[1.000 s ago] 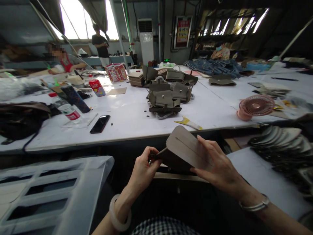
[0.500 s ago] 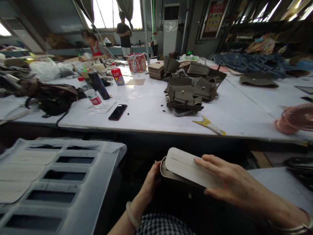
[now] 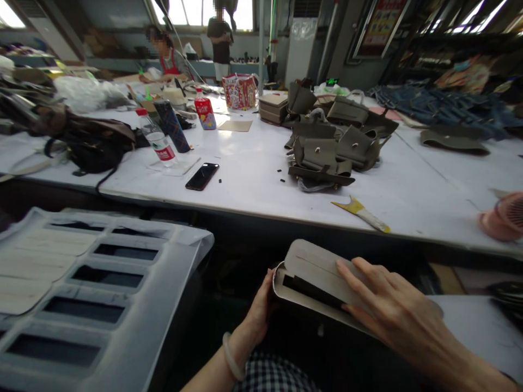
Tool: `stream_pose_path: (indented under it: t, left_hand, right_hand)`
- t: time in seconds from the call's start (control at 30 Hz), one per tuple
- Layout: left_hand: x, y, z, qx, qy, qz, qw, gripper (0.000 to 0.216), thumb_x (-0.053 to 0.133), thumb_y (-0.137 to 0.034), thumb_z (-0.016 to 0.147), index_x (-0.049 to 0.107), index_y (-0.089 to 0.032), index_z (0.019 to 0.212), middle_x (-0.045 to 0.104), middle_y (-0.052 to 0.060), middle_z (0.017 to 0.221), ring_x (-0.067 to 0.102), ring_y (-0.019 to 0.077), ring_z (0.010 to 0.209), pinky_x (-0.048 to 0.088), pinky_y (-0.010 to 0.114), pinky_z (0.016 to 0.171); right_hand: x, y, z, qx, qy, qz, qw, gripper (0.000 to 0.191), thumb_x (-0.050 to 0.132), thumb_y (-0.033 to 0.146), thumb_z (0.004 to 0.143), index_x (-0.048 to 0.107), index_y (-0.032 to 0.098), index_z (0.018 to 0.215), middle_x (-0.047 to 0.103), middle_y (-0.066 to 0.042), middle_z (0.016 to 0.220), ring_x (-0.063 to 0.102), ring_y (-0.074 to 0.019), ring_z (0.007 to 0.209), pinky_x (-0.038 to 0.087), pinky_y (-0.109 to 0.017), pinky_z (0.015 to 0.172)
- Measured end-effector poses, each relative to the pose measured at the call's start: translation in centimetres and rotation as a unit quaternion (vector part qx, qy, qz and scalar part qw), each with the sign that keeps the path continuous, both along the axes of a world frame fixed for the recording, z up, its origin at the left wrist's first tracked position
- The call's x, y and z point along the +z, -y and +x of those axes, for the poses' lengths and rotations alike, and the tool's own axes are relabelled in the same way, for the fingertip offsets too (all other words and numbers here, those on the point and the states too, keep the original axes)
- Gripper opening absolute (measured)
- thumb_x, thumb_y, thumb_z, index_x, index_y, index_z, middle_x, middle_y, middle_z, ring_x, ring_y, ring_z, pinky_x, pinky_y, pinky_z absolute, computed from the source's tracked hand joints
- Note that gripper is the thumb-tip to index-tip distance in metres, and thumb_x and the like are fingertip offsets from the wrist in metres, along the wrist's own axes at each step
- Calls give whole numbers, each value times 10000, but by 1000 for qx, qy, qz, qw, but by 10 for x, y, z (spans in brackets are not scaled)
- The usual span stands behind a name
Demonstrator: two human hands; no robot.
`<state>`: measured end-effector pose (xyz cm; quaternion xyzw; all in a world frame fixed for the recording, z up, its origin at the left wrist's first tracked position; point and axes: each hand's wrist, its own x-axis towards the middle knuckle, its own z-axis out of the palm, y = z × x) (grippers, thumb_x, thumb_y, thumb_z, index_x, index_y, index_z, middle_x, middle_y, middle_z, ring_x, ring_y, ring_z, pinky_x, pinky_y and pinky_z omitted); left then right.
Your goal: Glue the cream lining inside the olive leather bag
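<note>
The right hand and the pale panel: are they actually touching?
Touching: the head view shows the right hand with fingers laid across the pale panel, no gap between.

Daylight from the back windows (image 3: 200, 12) glares near white and leaves a pale sheen on the table (image 3: 249, 174), while the space below its edge lies in deep shadow. Wide-angle stretch warps the margins, the fan (image 3: 504, 218) at right looks soft, and pixel blocks mark the background.
</note>
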<state>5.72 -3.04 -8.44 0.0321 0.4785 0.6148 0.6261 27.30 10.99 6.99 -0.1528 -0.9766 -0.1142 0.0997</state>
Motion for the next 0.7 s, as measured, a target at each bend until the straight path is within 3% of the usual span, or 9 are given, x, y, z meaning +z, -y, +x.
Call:
stream_pose_path:
  t: [0.2, 0.33, 0.43, 0.57, 0.7]
  left_hand:
    - [4, 0, -1, 7, -13, -7, 1000, 628, 459, -692, 877, 555, -302, 1359, 552, 32, 1430, 392, 326, 1378, 360, 465, 1073]
    - [1, 1, -1, -10, 12, 7, 1000, 652, 438, -710, 879, 578, -272, 1342, 572, 53, 1410, 409, 321, 1371, 321, 473, 1109]
    - [-1, 0, 1, 3, 21, 33, 999, 662, 449, -695, 884, 582, -233, 1340, 583, 81, 1395, 426, 331, 1359, 316, 476, 1112]
    - [0, 0, 2, 4, 18, 44, 999, 663, 454, -695, 882, 583, -230, 1337, 585, 86, 1390, 457, 334, 1330, 330, 472, 1097]
    - [2, 2, -1, 3, -15, 1, 1000, 609, 451, -699, 880, 570, -318, 1340, 553, 34, 1430, 405, 329, 1367, 339, 487, 1072]
  right_hand:
    - [-5, 1, -4, -19, 7, -186, 982, 748, 676, 232, 800, 370, 230, 1483, 490, -158, 1368, 592, -291, 1153, 555, -409, 942]
    - [17, -8, -10, -2, 95, -350, 932, 713, 695, 270, 784, 437, 310, 1447, 550, -75, 1298, 626, -228, 1080, 550, -303, 903]
    - [32, -12, -22, -3, 158, -427, 890, 658, 739, 314, 750, 523, 329, 1372, 598, -34, 1163, 640, -206, 965, 551, -275, 819]
    - [34, -14, -33, -30, 215, -452, 865, 634, 749, 285, 737, 534, 372, 1327, 582, -14, 1124, 620, -201, 929, 540, -314, 813]
    - [17, -14, -26, -63, 206, -387, 897, 703, 738, 373, 782, 446, 377, 1421, 513, -66, 1327, 559, -276, 1130, 497, -441, 972]
